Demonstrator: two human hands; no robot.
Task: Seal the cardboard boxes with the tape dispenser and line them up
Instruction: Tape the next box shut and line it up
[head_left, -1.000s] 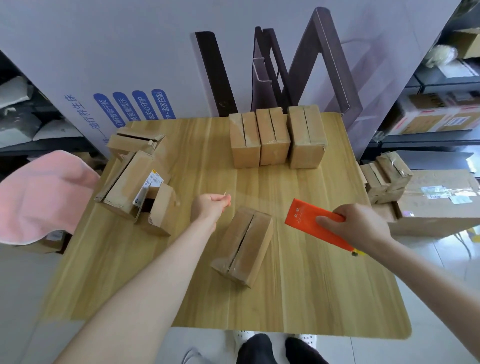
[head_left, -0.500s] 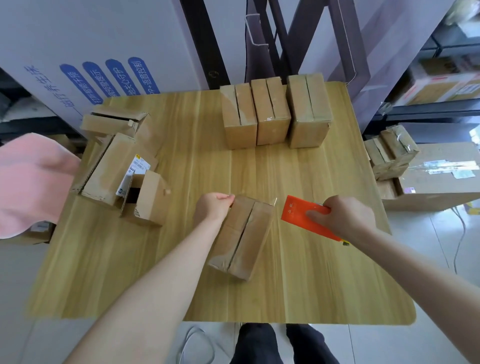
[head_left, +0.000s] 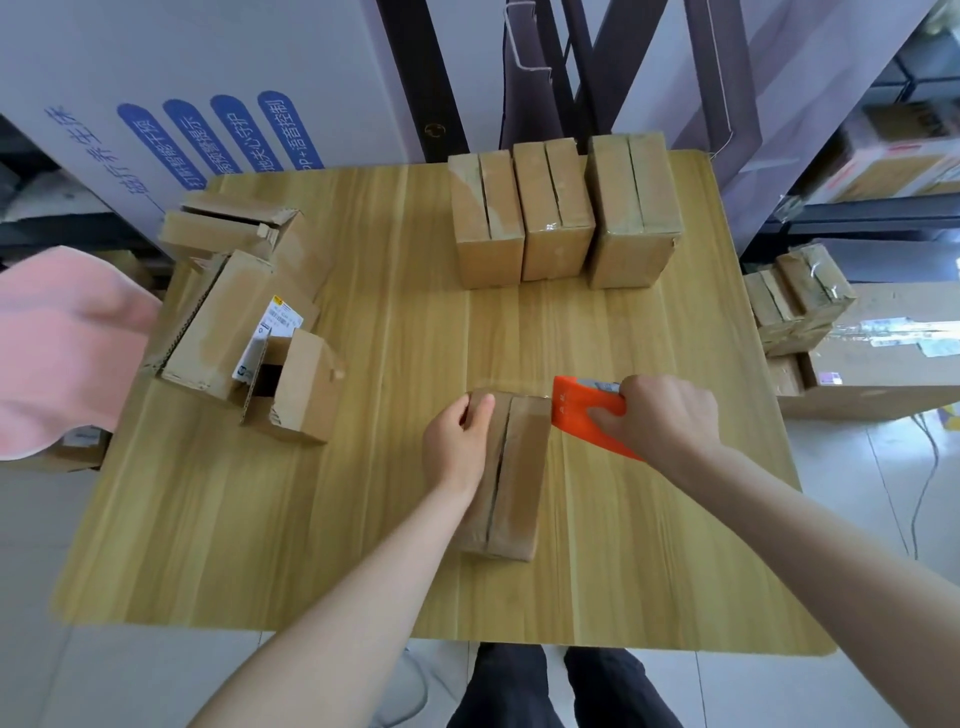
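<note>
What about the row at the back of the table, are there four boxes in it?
No, only three boxes stand side by side in that row at the far edge of the table.

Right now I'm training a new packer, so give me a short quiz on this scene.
1. How many boxes stand in a row at the far edge of the table?
2. True or false: the left hand holds the orange tape dispenser.
3. Where does the dispenser meet the near box? A) its far right corner B) its near end C) its left side

Key: 1. Three. 2. False; the right hand grips it. 3. A.
</note>
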